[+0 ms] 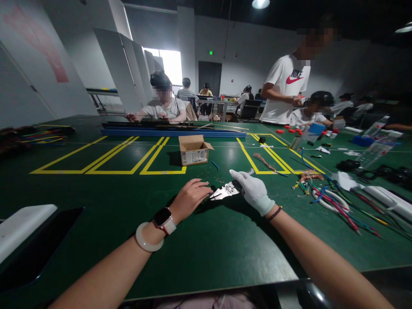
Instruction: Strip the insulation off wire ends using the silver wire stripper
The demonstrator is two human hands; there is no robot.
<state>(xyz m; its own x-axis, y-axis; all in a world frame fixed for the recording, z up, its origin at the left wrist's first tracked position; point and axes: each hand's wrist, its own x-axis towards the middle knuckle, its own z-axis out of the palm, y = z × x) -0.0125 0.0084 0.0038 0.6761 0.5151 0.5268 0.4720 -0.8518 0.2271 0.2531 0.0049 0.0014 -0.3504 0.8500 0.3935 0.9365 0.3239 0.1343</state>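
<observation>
Bare forearms come in from the bottom corners, left one (109, 268) and right one (312, 253), over a green tabletop (193, 266). Off to the left there's some white boxy thing (27, 227) next to a flat dark slab (51, 246), no clue what either is. Left wrist has a pale bangle (144, 246) and a smartwatch (162, 217); right wrist just has a dark bead bracelet (275, 213).

OK, the hands. Right hand (252, 192) wears a whitish glove, fingers wrapped around the handle of some pliers (225, 191), so that grip's definitely closed. Metal head sticks out past the glove, pointing at the left hand (192, 197). That one's ungloved, palm down, fingers stretched out and close together, with the tips right by the nose of the pliers. Looks like a sliver of something dark blue (210, 194) there, but it's too tiny for me to say if the fingers are pinching it, or if the jaws are biting it.

Little scraps (217, 179) are scattered just beyond the hands. Over on the right is a messy pile of coloured wires (337, 206). Farther out: a short blue piece (215, 165), an open cardboard box (195, 157) and a frayed copper bundle (264, 162), then a long blue rail (174, 132). Across the table someone's seated (167, 109), and another person in a white tee (285, 83) stands to the right. Way back, a grey door (209, 78).
</observation>
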